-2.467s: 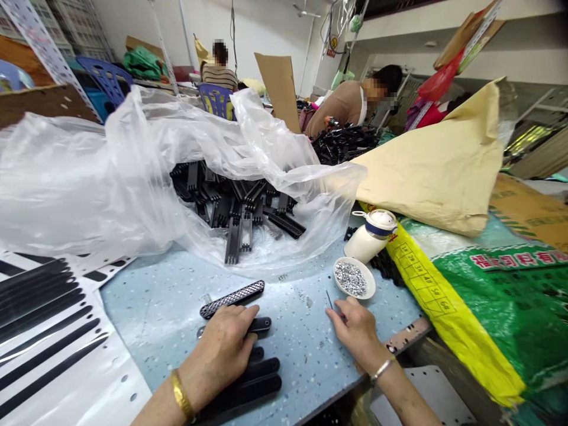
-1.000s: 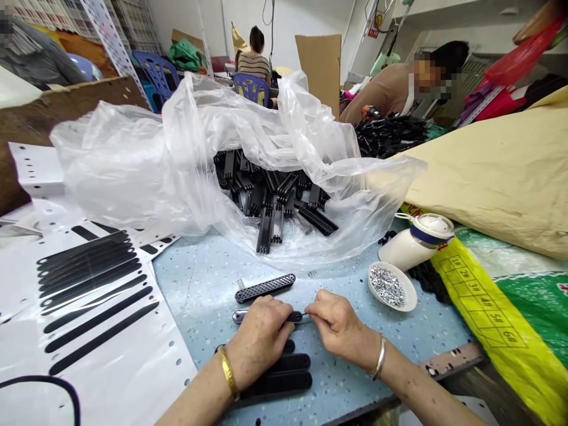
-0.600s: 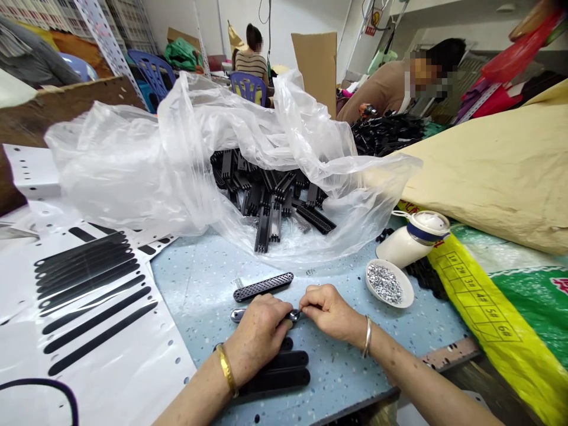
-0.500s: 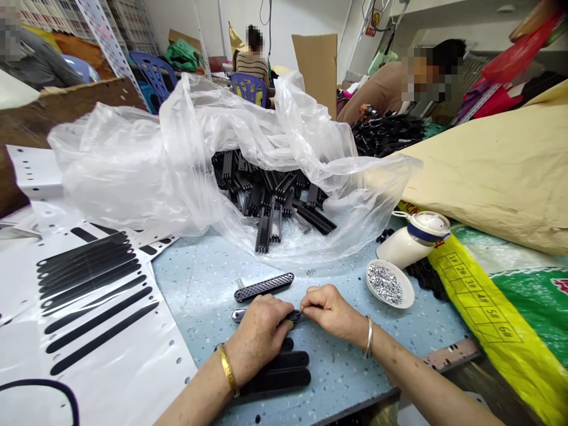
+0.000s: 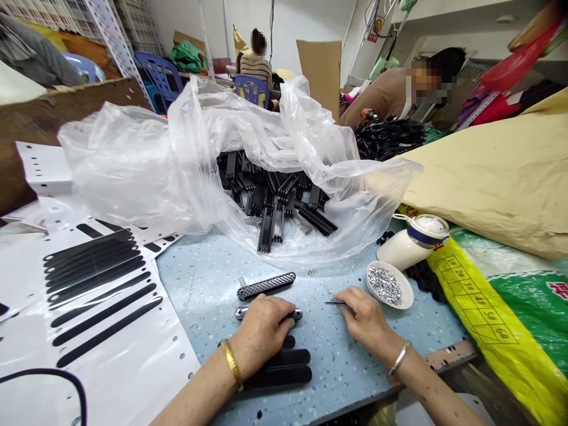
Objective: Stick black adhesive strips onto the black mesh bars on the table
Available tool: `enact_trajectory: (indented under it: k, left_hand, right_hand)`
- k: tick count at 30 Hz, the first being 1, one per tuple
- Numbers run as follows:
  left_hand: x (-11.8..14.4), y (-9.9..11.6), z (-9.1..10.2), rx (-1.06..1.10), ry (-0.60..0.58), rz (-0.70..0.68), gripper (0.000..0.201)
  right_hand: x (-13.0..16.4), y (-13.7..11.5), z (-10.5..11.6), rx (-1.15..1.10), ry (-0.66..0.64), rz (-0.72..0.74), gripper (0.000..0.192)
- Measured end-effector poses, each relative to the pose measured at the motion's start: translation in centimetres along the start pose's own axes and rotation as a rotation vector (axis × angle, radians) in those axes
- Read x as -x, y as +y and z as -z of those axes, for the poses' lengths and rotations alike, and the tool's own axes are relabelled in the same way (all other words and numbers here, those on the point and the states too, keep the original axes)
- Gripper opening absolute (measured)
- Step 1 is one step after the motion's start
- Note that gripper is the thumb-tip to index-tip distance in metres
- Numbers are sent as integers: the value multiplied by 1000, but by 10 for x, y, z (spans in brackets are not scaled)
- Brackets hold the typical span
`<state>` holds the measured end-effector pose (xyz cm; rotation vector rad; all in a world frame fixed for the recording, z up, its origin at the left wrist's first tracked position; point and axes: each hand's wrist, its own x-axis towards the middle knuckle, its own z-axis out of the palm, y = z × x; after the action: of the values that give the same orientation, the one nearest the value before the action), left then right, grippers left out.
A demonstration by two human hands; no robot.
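Palm-down, both hands (image 5: 261, 331) on table (image 5: 199, 284)

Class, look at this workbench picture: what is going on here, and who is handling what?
A person sits at a speckled blue table. The left hand presses a flat black plastic strip with metal ends against it. The right hand pinches a thin dark pointed tool beside a small white dish of silvery bits. More black strips spill from a clear plastic bag behind. Other people work further back.

Clear plastic bag (image 5: 155, 160), white bottle (image 5: 410, 245), yellow-green sack (image 5: 510, 307), brown paper (image 5: 488, 171)
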<state>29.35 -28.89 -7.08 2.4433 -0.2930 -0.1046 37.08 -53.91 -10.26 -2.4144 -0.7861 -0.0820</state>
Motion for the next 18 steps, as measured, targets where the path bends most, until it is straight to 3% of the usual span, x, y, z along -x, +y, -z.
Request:
enact_trajectory:
  k: [3, 6, 8, 11, 18]
  left_hand:
    - [0, 0, 0, -1, 7, 0, 17]
    - [-1, 1, 0, -3, 7, 10, 17]
    - [-1, 1, 1, 0, -13, 22, 18]
    - [-2, 2, 1, 9, -36, 28, 20]
    - [-1, 1, 1, 10, -30, 17, 21]
  right_hand:
    - [2, -10, 5, 81, 57, 72, 28]
    - [-5, -39, 1, -128, -6, 63, 20]
    - [-11, -58, -8, -312, -100, 16, 20]
    - [-16, -73, -22, -424, -117, -59, 19]
    - [-19, -76, -33, -602, -174, -366, 13]
